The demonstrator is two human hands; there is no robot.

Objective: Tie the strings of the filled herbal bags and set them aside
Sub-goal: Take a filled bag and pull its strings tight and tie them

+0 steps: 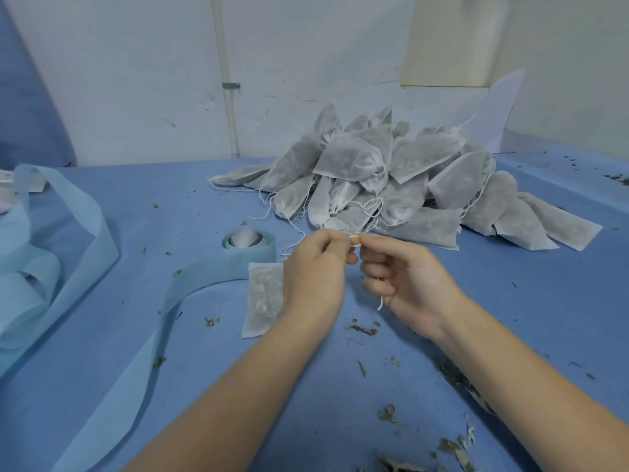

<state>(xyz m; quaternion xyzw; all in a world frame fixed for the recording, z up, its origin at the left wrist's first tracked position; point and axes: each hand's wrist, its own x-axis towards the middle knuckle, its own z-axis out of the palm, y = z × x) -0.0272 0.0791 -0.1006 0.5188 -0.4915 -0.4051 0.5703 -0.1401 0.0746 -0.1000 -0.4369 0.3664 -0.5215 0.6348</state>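
A filled white herbal bag (263,298) lies on the blue table, partly hidden under my left hand (315,270). Both hands meet above it at mid-frame. My left hand pinches the bag's thin white string (354,238) between thumb and fingers. My right hand (405,284) pinches the same string from the other side, and a loose string end hangs out below its curled fingers. Behind the hands a large pile of filled bags (391,178) lies heaped, drawstrings trailing toward me.
A light blue fabric strip roll (248,243) stands left of the hands, its strip curling toward me. More blue strips (51,267) lie at the far left. Dried herb bits (364,328) are scattered over the table (527,301). A white wall and pipe stand behind.
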